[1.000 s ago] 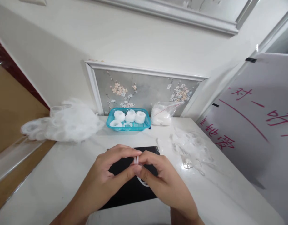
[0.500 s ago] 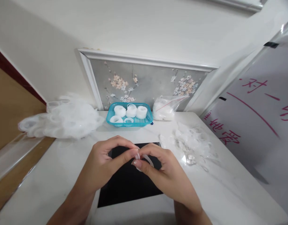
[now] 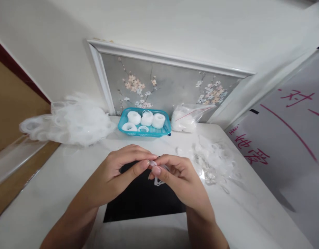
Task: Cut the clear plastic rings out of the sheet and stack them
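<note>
My left hand and my right hand meet above a black sheet. Between them is a white translucent plastic ring, which looks soft and thin. Its lower part hangs looped below my right fingers, and more than one strand shows there. My left thumb and forefinger pinch one end of it. Close beside them, my right thumb and fingers grip it too. The fingertips cover part of the ring, so its full shape is hidden.
A blue basket at the back holds several rolls of white rings. To its right stands a zip bag with white contents. A large heap of white rings lies left, a looser pile right. A whiteboard leans at the right.
The ring has been turned: its loop now hangs lower under my right fingers. My left fingers lie flatter over it. The view has shifted slightly.
</note>
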`<state>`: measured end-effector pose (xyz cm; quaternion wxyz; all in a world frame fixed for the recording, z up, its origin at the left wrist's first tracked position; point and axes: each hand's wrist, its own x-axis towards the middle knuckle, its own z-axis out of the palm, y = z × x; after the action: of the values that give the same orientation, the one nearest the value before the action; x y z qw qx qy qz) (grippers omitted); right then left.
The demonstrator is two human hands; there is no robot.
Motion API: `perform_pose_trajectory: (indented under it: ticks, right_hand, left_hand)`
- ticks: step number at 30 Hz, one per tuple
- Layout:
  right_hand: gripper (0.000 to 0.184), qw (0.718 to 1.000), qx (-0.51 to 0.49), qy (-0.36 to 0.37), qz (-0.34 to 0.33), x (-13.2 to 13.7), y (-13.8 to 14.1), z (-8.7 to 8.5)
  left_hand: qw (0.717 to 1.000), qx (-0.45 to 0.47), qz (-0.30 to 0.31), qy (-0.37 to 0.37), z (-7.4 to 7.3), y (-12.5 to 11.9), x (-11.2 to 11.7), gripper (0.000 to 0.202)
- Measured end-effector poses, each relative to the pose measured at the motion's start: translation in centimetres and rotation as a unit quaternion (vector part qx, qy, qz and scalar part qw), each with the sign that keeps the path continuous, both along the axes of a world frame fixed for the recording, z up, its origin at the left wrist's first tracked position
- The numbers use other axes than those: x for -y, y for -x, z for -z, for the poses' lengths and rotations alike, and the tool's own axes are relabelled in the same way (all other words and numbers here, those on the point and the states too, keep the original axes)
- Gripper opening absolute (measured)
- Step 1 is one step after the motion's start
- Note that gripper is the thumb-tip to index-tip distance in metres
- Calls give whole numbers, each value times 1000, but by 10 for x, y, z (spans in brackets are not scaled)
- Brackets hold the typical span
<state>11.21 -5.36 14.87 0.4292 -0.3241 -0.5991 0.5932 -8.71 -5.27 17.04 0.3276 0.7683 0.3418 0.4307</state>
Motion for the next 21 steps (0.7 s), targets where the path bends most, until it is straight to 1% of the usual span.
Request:
perform_pose_trajectory:
  ticks: [4, 7, 10, 14, 17, 19, 21]
  right_hand:
    - [12, 1000, -15, 13, -12, -4, -1, 2]
    - [12, 1000, -22, 15, -14, -5, -1, 3]
    - [12, 1000, -20, 17, -11, -2, 0, 2]
    - [13, 1000, -4, 19, 4, 1, 0, -1]
    - [13, 1000, 6, 6, 12, 2, -2, -2]
    - [12, 1000, 16, -5, 11, 2, -3, -2]
    - [12, 999, 25, -17, 12, 2, -4, -3]
  left_hand:
    - [996, -58, -23, -57, -2, 2, 4, 26]
    - [991, -69, -37, -109, 0, 0, 3, 27]
    - [986, -72, -51, -144, 4, -2, 0, 29]
    - [987, -25, -70, -141, 7, -2, 0, 29]
    - [988, 11, -58, -142, 6, -1, 3, 26]
    - [986, 3, -48, -158, 4, 0, 4, 23]
    - [984, -25, -44, -173, 2, 1, 4, 21]
